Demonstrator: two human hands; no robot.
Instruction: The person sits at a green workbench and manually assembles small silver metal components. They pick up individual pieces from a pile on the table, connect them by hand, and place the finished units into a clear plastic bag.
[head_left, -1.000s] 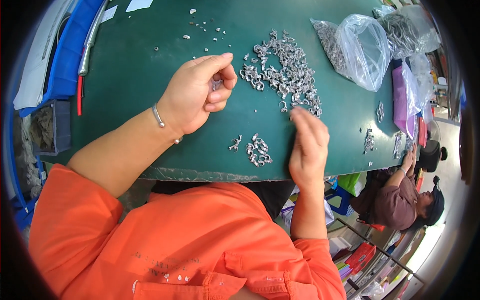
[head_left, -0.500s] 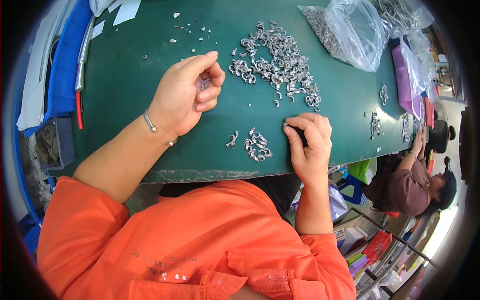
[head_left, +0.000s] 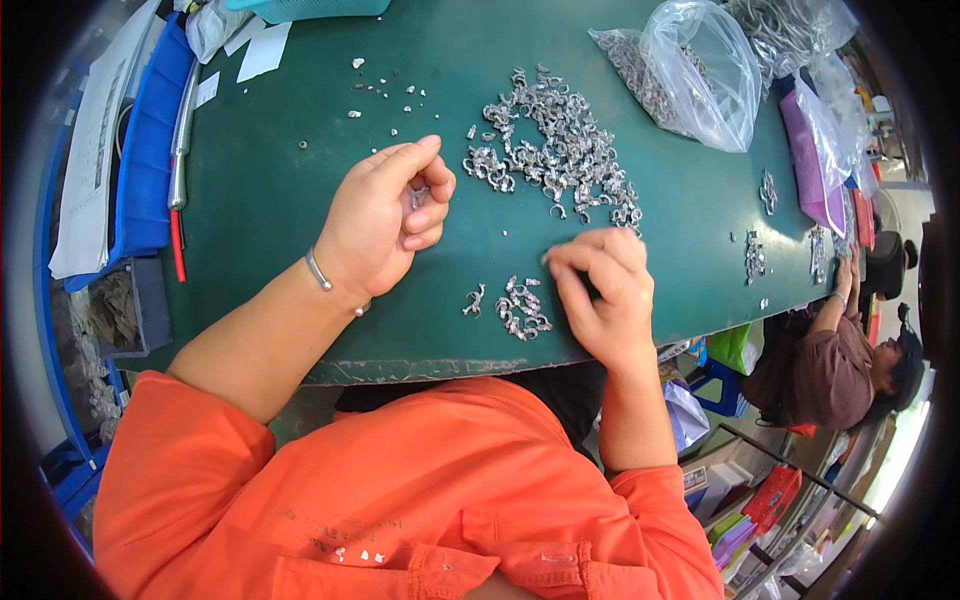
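Observation:
My left hand [head_left: 385,215] is held above the table with its fingers curled around small silvery metal pieces [head_left: 418,197], which are partly hidden in the palm. My right hand [head_left: 612,290] pinches a tiny silvery piece [head_left: 546,259] between thumb and forefinger. Beyond both hands lies a large spread heap of silvery ring-shaped metal pieces [head_left: 570,140]. Between my hands, nearer the front edge, sits a smaller cluster of the same pieces [head_left: 523,308]. A couple of joined pieces [head_left: 475,300] lie just left of that cluster.
White crumbs [head_left: 355,113] dot the green table [head_left: 300,200]. A clear bag [head_left: 700,80] of metal pieces stands at the far right, a purple bin [head_left: 812,160] beside it. Blue trays [head_left: 150,150] line the left edge. Another person [head_left: 825,375] works at the right.
My right hand has moved left with its pinched piece, toward my left hand. The left hand has come slightly nearer to me. The view has shifted, showing a teal basket at the far edge.

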